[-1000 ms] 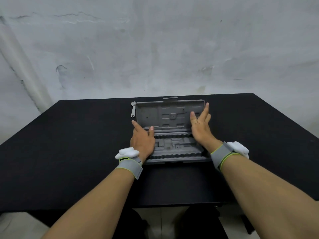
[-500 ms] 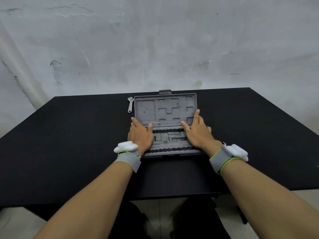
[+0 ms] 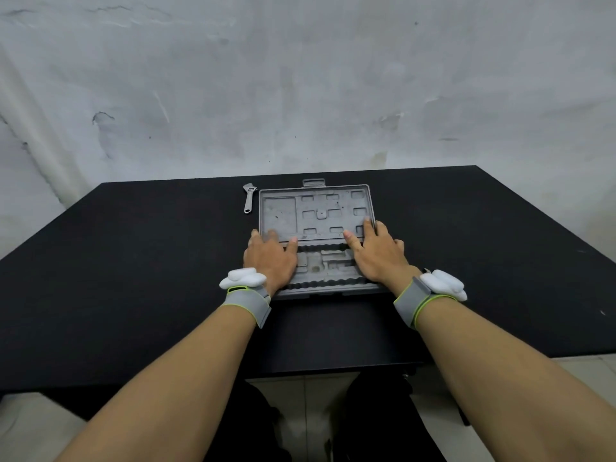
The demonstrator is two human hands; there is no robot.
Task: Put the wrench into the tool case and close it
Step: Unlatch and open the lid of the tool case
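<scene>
1. Both grips are open and flat, and they hold nothing.
2. The left hand [image 3: 270, 258] lies on the left side of the tool case [image 3: 316, 235]. Its fingers [image 3: 272, 235] reach up onto the near edge of the lid.
3. The right hand [image 3: 378, 255] lies on the right side of the case. Its fingers [image 3: 368, 226] touch the lid's near right corner.
4. The gray case is open. Its lid lies back flat on the black counter [image 3: 133, 278], and you can see the shaped holes inside.
5. The case sits near the middle of the counter, closer to the far edge.
6. The wrench [image 3: 248, 202] is not in the case. It lies on the counter just beside the lid's far left corner, close to the far edge.
7. The wrench is small and silver. Its head points to the far edge. No hand touches it.
8. Each wrist has a gray band [image 3: 248, 303] with a white lump on it.
9. A gray wall [image 3: 300, 95] stands behind the counter.
</scene>
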